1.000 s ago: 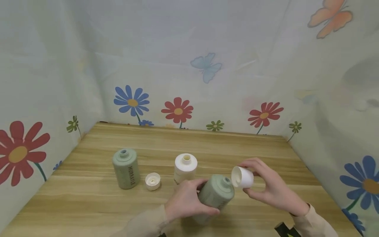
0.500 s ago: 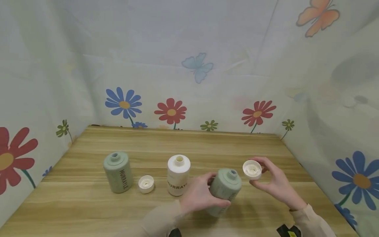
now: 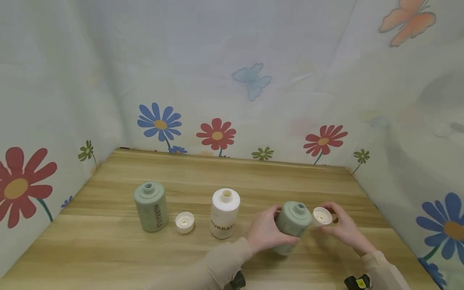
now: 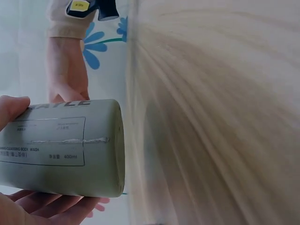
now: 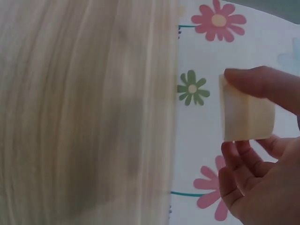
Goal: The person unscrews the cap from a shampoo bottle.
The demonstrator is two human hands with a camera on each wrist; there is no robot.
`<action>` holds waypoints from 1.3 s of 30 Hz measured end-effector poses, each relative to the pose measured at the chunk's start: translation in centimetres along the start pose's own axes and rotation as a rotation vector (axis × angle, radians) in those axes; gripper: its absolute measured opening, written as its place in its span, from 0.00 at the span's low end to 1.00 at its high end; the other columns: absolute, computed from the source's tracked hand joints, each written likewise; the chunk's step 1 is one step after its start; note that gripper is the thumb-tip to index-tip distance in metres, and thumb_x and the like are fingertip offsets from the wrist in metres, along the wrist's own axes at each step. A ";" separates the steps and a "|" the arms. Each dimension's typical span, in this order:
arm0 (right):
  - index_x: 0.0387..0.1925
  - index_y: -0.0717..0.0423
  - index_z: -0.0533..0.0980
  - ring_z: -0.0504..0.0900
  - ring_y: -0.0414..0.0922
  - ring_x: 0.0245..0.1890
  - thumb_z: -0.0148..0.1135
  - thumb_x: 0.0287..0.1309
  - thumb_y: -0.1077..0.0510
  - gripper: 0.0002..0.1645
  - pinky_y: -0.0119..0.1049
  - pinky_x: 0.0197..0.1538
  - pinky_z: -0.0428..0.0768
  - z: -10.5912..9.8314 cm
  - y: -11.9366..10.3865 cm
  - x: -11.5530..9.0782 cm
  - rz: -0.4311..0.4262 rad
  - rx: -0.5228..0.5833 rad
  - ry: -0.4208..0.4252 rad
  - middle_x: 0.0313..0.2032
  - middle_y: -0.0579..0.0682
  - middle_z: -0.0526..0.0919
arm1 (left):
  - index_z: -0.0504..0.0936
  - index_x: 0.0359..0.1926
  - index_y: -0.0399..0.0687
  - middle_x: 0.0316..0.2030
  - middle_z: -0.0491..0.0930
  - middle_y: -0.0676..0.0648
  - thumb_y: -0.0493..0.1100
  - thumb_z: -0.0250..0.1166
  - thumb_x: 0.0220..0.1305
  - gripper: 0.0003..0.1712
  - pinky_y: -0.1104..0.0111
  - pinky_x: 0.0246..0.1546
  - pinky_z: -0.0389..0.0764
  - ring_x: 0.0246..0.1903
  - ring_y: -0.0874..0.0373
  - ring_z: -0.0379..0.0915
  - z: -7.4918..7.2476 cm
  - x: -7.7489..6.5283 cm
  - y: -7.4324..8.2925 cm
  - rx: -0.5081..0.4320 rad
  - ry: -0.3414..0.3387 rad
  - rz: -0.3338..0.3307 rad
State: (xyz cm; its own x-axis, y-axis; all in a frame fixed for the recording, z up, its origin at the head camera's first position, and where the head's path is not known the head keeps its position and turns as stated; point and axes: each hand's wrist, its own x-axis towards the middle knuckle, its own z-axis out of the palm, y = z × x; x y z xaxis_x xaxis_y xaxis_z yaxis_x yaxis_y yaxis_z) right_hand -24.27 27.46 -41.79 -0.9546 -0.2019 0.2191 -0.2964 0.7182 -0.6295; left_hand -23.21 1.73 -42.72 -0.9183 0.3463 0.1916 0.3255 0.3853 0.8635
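My left hand [image 3: 268, 231] grips a green body wash bottle [image 3: 294, 219] round its body. The bottle has an uncapped neck and tilts slightly to the right; the left wrist view shows its base off the table. Just right of it, my right hand [image 3: 342, 227] pinches a white cap [image 3: 322, 216] between thumb and fingers, its hollow side facing up and toward the head camera. In the right wrist view the cap [image 5: 248, 112] appears side-on. A white bottle [image 3: 225, 213] without a cap stands upright left of my left hand.
Farther left, another uncapped green bottle [image 3: 150, 206] stands upright. Between it and the white bottle lies a white cap [image 3: 185, 222], hollow side up. A flower-printed cloth [image 3: 203, 80] surrounds the back and sides of the wooden table [image 3: 108, 249].
Both hands have moved right, carrying the green bottle and the cap. The cap has turned from facing the bottle's neck to hollow side up.
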 end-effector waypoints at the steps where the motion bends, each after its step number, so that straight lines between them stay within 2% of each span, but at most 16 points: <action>1: 0.54 0.63 0.69 0.67 0.27 0.42 0.75 0.43 0.61 0.36 0.29 0.40 0.67 -0.1 0.4 0.0 0.018 0.001 -0.009 0.48 0.56 0.76 | 0.75 0.56 0.49 0.47 0.84 0.50 0.53 0.81 0.37 0.42 0.73 0.43 0.77 0.44 0.63 0.80 0.4 0.3 0.1 -0.004 0.000 0.001; 9: 0.56 0.67 0.67 0.72 0.44 0.46 0.71 0.44 0.66 0.36 0.35 0.43 0.70 0.1 2.1 -0.2 0.106 0.017 -0.138 0.52 0.63 0.75 | 0.74 0.57 0.50 0.49 0.83 0.49 0.51 0.81 0.37 0.43 0.71 0.45 0.77 0.47 0.60 0.79 2.5 1.3 0.5 -0.018 0.052 -0.031; 15: 0.54 0.66 0.68 0.72 0.47 0.48 0.71 0.40 0.68 0.36 0.37 0.45 0.71 0.1 2.2 -0.5 0.101 0.029 -0.174 0.52 0.62 0.74 | 0.73 0.59 0.50 0.52 0.81 0.50 0.50 0.81 0.39 0.44 0.68 0.50 0.77 0.51 0.57 0.78 3.5 1.8 0.5 -0.065 0.068 -0.063; 20: 0.56 0.67 0.67 0.71 0.49 0.50 0.70 0.40 0.67 0.37 0.38 0.45 0.71 0.2 2.0 -0.7 0.077 0.032 -0.210 0.53 0.64 0.74 | 0.73 0.59 0.50 0.53 0.81 0.50 0.49 0.81 0.39 0.44 0.68 0.52 0.76 0.52 0.58 0.77 4.1 1.8 0.6 -0.121 0.071 -0.062; 22: 0.55 0.67 0.68 0.72 0.49 0.49 0.70 0.40 0.68 0.36 0.39 0.45 0.72 0.3 1.9 -0.6 0.065 0.030 -0.216 0.52 0.63 0.76 | 0.73 0.59 0.50 0.52 0.81 0.50 0.48 0.81 0.39 0.43 0.68 0.52 0.75 0.52 0.58 0.77 4.2 1.8 0.7 -0.140 0.077 -0.052; 25: 0.54 0.67 0.68 0.72 0.43 0.47 0.70 0.39 0.68 0.36 0.36 0.45 0.73 0.4 1.8 -0.5 0.049 0.042 -0.224 0.51 0.63 0.76 | 0.73 0.59 0.49 0.52 0.81 0.49 0.46 0.81 0.39 0.43 0.68 0.52 0.75 0.52 0.58 0.77 4.3 1.9 0.6 -0.159 0.089 -0.042; 29: 0.56 0.69 0.67 0.72 0.43 0.47 0.71 0.38 0.67 0.39 0.31 0.44 0.73 0.4 1.8 -0.7 0.043 0.038 -0.255 0.51 0.63 0.75 | 0.72 0.59 0.47 0.53 0.80 0.48 0.45 0.81 0.39 0.43 0.67 0.54 0.75 0.53 0.56 0.77 4.4 1.9 0.6 -0.165 0.097 -0.042; 32: 0.57 0.69 0.66 0.72 0.50 0.50 0.71 0.36 0.67 0.41 0.35 0.47 0.71 0.7 1.9 -0.7 0.043 0.012 -0.281 0.51 0.62 0.75 | 0.71 0.59 0.46 0.53 0.80 0.47 0.44 0.81 0.40 0.43 0.64 0.55 0.76 0.54 0.54 0.76 4.3 1.8 0.6 -0.155 0.096 -0.053; 36: 0.56 0.68 0.67 0.73 0.53 0.52 0.70 0.33 0.67 0.41 0.41 0.50 0.70 1.3 2.0 -0.4 0.025 -0.014 -0.296 0.51 0.61 0.75 | 0.70 0.60 0.47 0.56 0.78 0.47 0.45 0.81 0.41 0.44 0.62 0.57 0.75 0.56 0.53 0.75 4.1 1.7 0.5 -0.129 0.084 -0.081; 39: 0.54 0.67 0.68 0.73 0.53 0.51 0.70 0.33 0.67 0.40 0.41 0.50 0.71 1.5 2.0 -0.4 0.011 -0.025 -0.289 0.50 0.60 0.75 | 0.68 0.62 0.48 0.57 0.77 0.48 0.47 0.81 0.41 0.47 0.60 0.59 0.73 0.57 0.53 0.73 4.0 1.7 0.6 -0.103 0.073 -0.092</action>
State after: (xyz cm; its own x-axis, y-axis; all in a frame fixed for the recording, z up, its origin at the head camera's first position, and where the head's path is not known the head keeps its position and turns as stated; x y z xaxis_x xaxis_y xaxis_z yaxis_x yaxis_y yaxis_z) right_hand -24.58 27.94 -44.28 -0.9280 -0.3724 -0.0116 -0.2881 0.7368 -0.6117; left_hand -23.67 5.92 -43.77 -0.9584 0.2487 0.1397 0.2178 0.3217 0.9214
